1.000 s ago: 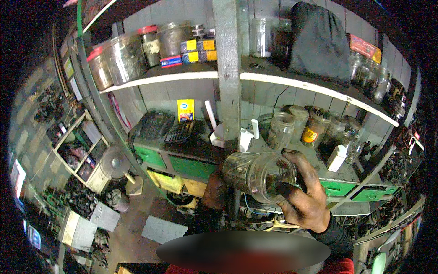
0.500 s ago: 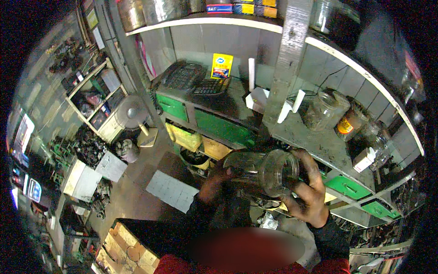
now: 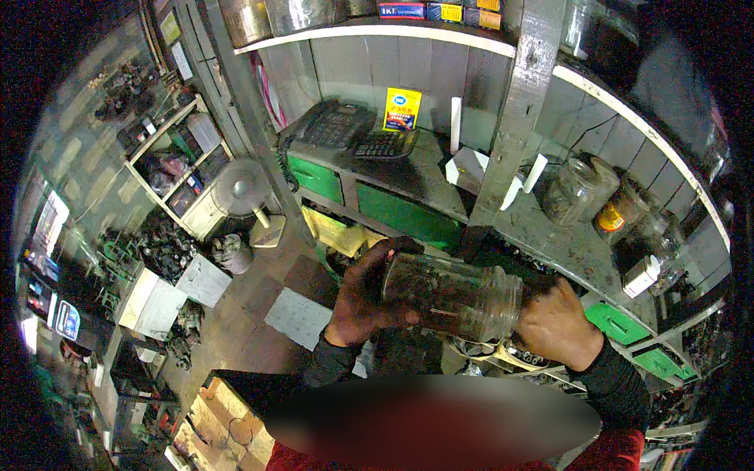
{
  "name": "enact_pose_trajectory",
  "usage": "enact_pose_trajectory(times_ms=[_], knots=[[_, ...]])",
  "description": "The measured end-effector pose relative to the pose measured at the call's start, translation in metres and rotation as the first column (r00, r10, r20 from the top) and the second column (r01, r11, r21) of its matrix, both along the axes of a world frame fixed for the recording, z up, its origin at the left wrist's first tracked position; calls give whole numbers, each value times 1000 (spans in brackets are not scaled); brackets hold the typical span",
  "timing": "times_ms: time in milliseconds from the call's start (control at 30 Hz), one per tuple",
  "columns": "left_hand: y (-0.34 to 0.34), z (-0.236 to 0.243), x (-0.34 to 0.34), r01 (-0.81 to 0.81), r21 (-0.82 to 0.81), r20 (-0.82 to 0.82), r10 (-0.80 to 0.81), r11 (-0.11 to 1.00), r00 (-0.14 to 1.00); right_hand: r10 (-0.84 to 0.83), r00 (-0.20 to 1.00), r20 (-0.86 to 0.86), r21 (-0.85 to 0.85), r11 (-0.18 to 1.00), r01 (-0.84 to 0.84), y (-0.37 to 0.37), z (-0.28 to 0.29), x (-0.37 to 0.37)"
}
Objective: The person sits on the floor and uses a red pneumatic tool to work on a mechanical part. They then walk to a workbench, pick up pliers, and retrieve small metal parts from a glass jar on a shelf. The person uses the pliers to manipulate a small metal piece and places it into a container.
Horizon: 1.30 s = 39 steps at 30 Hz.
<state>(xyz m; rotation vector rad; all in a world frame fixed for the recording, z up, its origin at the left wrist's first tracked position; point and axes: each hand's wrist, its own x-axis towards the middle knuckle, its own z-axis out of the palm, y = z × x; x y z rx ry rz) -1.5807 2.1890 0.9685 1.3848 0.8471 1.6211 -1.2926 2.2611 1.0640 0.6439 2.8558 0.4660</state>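
1. one open, pale-framed wooden rack [image 3: 206, 223] stands at far left, its compartments packed with mixed things too small to tell.
2. one round grey bucket [image 3: 232, 256] on the floor holds dark pieces.
3. one round grey fan [image 3: 238, 188] on a cream base stands behind it.
4. a dark grey surface [image 3: 430, 166] over two green drawers carries one black telephone [image 3: 334, 125], one black calculator [image 3: 382, 144] and one upright yellow packet [image 3: 402, 110].
5. the left hand [image 3: 358, 300] has its fingers curled round the base end of one clear, cylindrical jar [image 3: 448, 292].
6. that jar lies sideways in the air between both hands, mouth to the right; its contents cannot be told.
7. the right hand [image 3: 559, 320] is at the mouth; its fingers are hidden, so i cannot tell their spread.
8. the right-hand surface [image 3: 577, 263] carries at least four clear jars [image 3: 569, 194], one with an orange label, and one small white bottle [image 3: 642, 275].
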Motion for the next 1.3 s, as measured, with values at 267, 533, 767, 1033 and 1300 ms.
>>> enact_pose_trajectory(times_ms=[267, 533, 767, 1033, 1300], knots=[[-4, 25, -10, -176, 199, -348, 238, 964, 907, 82, 960, -269, 55, 996, -70, 2, -12, -3], [-15, 48, -5, -189, 84, -317, 206, 978, 926, -8, 963, -269, 20, 1000, 14, -6, -33, -5], [-21, 57, -4, -179, 53, -321, 186, 982, 929, 21, 977, -212, 106, 994, 1, -11, -36, 4], [-28, 58, -12, -201, 108, -383, 227, 974, 895, 71, 959, -276, 214, 977, -11, -17, -27, -19], [-84, 32, -18, -312, -176, 164, 340, 934, 926, -187, 397, -899, -358, 835, -417, -6, -41, -39]])
